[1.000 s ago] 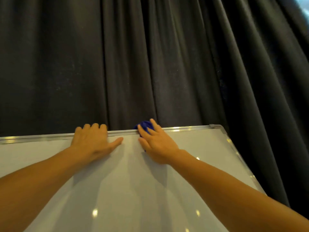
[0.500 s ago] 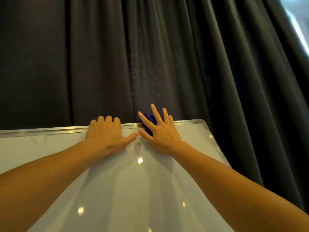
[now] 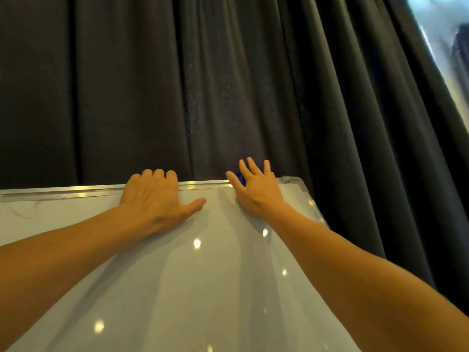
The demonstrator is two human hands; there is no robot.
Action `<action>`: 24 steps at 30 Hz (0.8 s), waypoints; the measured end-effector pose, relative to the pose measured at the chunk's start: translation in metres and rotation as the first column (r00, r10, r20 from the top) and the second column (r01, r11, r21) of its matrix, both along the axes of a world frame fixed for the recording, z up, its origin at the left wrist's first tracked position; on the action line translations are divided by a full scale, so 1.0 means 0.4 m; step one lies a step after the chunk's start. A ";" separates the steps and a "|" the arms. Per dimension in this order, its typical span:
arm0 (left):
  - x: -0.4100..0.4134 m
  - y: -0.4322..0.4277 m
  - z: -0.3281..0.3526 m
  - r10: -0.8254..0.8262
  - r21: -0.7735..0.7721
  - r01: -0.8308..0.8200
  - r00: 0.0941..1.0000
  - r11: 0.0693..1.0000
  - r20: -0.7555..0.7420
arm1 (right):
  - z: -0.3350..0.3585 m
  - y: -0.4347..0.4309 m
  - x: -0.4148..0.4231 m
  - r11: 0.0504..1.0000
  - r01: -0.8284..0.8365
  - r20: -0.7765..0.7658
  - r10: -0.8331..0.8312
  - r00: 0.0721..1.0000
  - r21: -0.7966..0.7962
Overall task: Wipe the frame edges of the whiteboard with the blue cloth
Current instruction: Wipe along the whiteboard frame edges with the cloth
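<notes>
A small deep-blue cloth [image 3: 240, 178] sits on the silver metal top frame edge [image 3: 203, 185] of the white glossy whiteboard [image 3: 193, 275], now nearer that edge's right corner, so little remains there. The right hand [image 3: 256, 191] presses it, fingers spread. The left hand [image 3: 154, 199] braces flat, holding nothing.

Both arms outstretched; left hand [image 3: 154, 199] flat, fingers curled over; right hand [image 3: 256, 190] splayed, pressing.
</notes>
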State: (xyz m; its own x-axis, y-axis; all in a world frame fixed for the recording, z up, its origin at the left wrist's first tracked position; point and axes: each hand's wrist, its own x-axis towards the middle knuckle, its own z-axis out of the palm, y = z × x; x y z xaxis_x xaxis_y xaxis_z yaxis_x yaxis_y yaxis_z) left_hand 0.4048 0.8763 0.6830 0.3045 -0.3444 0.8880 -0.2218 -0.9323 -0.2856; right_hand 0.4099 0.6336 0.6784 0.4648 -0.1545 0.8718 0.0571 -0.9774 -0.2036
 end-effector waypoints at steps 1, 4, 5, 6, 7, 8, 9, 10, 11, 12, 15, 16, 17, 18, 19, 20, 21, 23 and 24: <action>-0.001 -0.028 0.002 0.004 -0.004 -0.004 1.000 1.000 -0.017 | -0.001 0.039 0.006 0.993 -0.097 0.014 0.098 0.995 -0.066; 0.007 -0.074 0.005 -0.016 -0.016 0.015 0.999 1.000 -0.038 | -0.015 0.061 0.026 0.938 -0.234 -0.008 0.240 0.971 -0.257; 0.012 -0.074 0.003 -0.023 0.003 0.023 0.999 1.000 -0.024 | -0.010 0.016 0.027 0.936 -0.191 0.013 0.204 0.979 -0.296; 0.017 -0.070 -0.002 -0.031 0.032 0.031 1.000 0.999 -0.002 | -0.003 -0.045 0.026 0.947 -0.105 0.045 0.125 0.991 -0.304; 0.020 -0.064 -0.009 -0.040 0.058 0.039 0.999 0.998 0.022 | 0.003 -0.108 0.020 0.965 -0.001 0.061 0.018 0.998 -0.261; 0.023 -0.063 -0.013 -0.050 0.072 0.047 0.998 0.996 0.044 | 0.007 -0.166 0.012 0.977 0.089 0.056 -0.079 0.995 -0.194; 0.024 -0.068 -0.013 -0.049 0.071 0.045 0.997 0.996 0.058 | 0.007 -0.205 0.003 0.978 0.146 0.039 -0.142 0.989 -0.148; 0.023 -0.080 -0.011 -0.036 0.062 0.032 0.998 0.998 0.060 | 0.004 -0.213 0.001 0.976 0.156 0.054 -0.149 0.987 -0.155; 0.021 -0.096 -0.008 -0.015 0.053 0.012 0.999 0.999 0.051 | 0.000 -0.187 0.005 0.969 0.127 0.107 -0.106 0.989 -0.210; 0.021 -0.120 -0.007 0.002 0.045 -0.003 0.999 0.999 0.038 | -0.006 -0.146 0.012 0.955 0.074 0.168 -0.026 0.985 -0.286; 0.034 -0.193 -0.009 0.010 0.038 -0.011 1.000 0.999 0.016 | -0.016 -0.059 0.033 0.884 -0.005 0.226 0.125 0.966 -0.468; 0.040 -0.211 -0.009 0.007 0.036 -0.007 1.000 0.999 0.015 | -0.017 -0.072 0.025 0.882 -0.024 0.203 0.134 0.970 -0.471; 0.045 -0.223 -0.011 0.006 0.034 -0.007 1.000 0.999 0.022 | -0.013 -0.109 0.021 0.908 -0.027 0.170 0.107 0.980 -0.419; 0.049 -0.234 -0.014 0.001 0.033 -0.003 0.999 0.999 0.033 | -0.007 -0.162 0.013 0.948 0.004 0.115 0.035 0.993 -0.319; 0.053 -0.244 -0.019 -0.011 0.033 0.010 0.999 0.999 0.044 | -0.004 -0.213 0.002 0.972 0.061 0.086 -0.043 0.995 -0.225; 0.054 -0.255 -0.021 -0.027 0.033 0.025 0.998 0.999 0.052 | -0.005 -0.249 -0.007 0.983 0.099 0.079 -0.088 0.993 -0.152; 0.055 -0.267 -0.021 -0.037 0.035 0.035 0.998 0.999 0.055 | -0.008 -0.262 -0.008 0.988 0.102 0.085 -0.093 0.992 -0.115; 0.053 -0.300 -0.021 -0.029 0.039 0.028 0.999 0.999 0.044 | -0.018 -0.219 0.010 0.990 0.027 0.135 -0.008 0.991 -0.139; 0.050 -0.320 -0.022 -0.026 0.038 0.025 0.999 0.999 0.028 | -0.024 -0.192 0.023 0.988 -0.032 0.134 0.053 0.990 -0.154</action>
State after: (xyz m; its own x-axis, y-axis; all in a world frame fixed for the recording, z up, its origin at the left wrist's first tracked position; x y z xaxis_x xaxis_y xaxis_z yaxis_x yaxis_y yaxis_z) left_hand 0.4246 0.7482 0.6744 0.2698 -0.3851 0.8825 -0.2363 -0.9150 -0.3271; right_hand 0.4190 0.5569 0.6688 0.3422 0.0008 0.9396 0.1167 -0.9923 -0.0417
